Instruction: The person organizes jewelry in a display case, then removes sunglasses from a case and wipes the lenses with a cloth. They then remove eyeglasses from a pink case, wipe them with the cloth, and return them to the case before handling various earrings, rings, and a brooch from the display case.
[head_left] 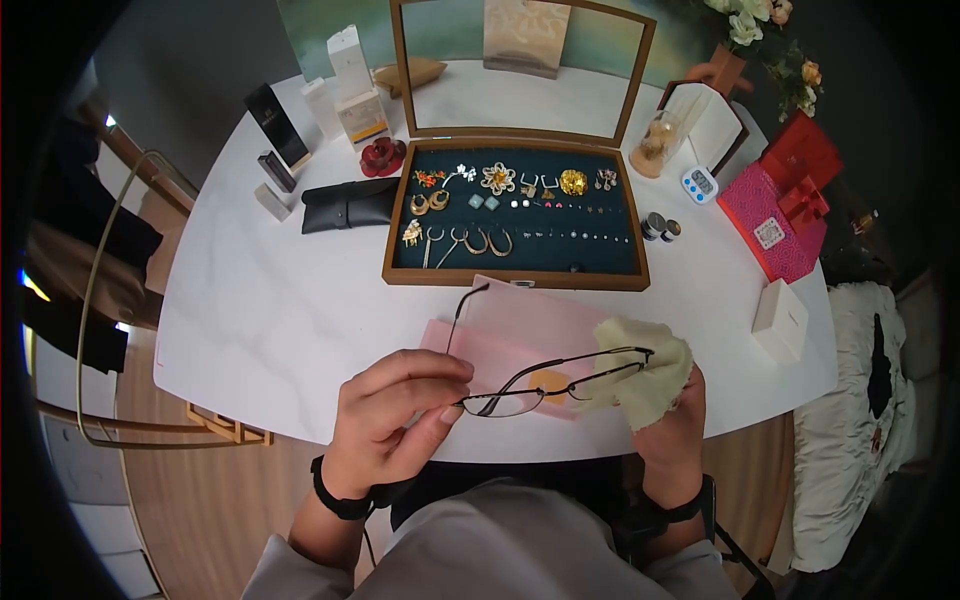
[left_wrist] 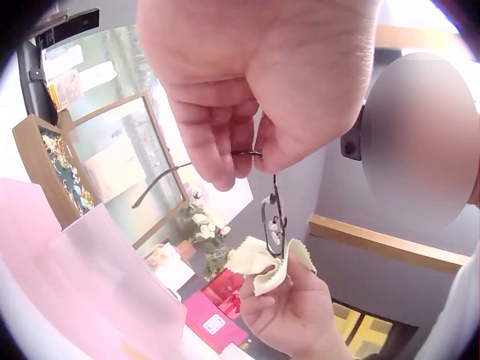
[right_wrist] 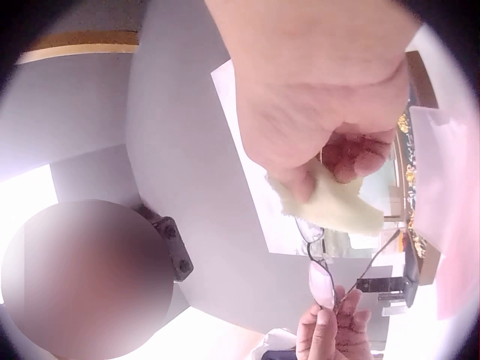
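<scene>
Thin dark-rimmed eyeglasses (head_left: 505,404) are held up over the near part of the table, temples unfolded. My left hand (head_left: 395,415) pinches them between thumb and fingers at one end of the frame, near the hinge. At the other end, my right hand (head_left: 672,428) grips a pale yellow-green cloth (head_left: 640,372) with zigzag edges, folded about the far lens. That lens is largely covered by the cloth (right_wrist: 341,206) in the right wrist view. Below the glasses lies a translucent pink sheet or folder (head_left: 570,318) with an orange patch.
Behind the hands stands a wooden jewelry case (head_left: 515,278), its glass lid raised, with earrings and brooches inside. A black pouch (head_left: 345,206) lies left of it. To the right are a digital timer (head_left: 699,184), a pink gift box (head_left: 755,225) and a white box (head_left: 780,322).
</scene>
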